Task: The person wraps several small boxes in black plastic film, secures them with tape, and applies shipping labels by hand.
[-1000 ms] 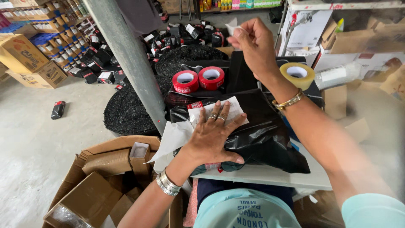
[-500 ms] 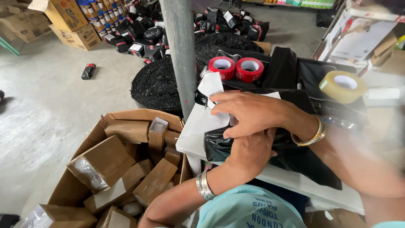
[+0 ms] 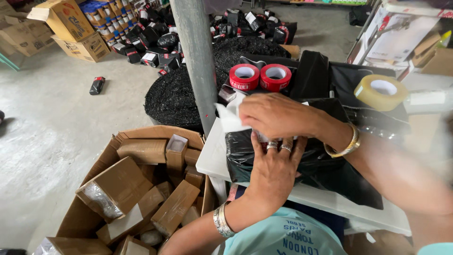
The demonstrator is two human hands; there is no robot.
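My left hand [image 3: 273, 171] presses flat on a black plastic parcel [image 3: 245, 151] lying at the near left of a white table [image 3: 212, 156]. My right hand [image 3: 278, 115] crosses over it from the right and grips a white paper label [image 3: 230, 118] against the parcel's top left. I wear rings and bracelets on both hands. Two red tape rolls [image 3: 259, 76] stand just behind the parcel, and a yellowish tape roll [image 3: 380, 91] sits further right.
A grey post [image 3: 196, 61] rises at the table's left edge. Below left stands an open cardboard box [image 3: 141, 189] with several small brown cartons. Several black parcels [image 3: 155, 42] and cardboard boxes [image 3: 71, 28] lie on the concrete floor; more black bags [image 3: 349, 75] cover the table.
My right hand came down from beside the yellowish tape roll onto the parcel and took the label. The view swung left, bringing the carton box into sight.
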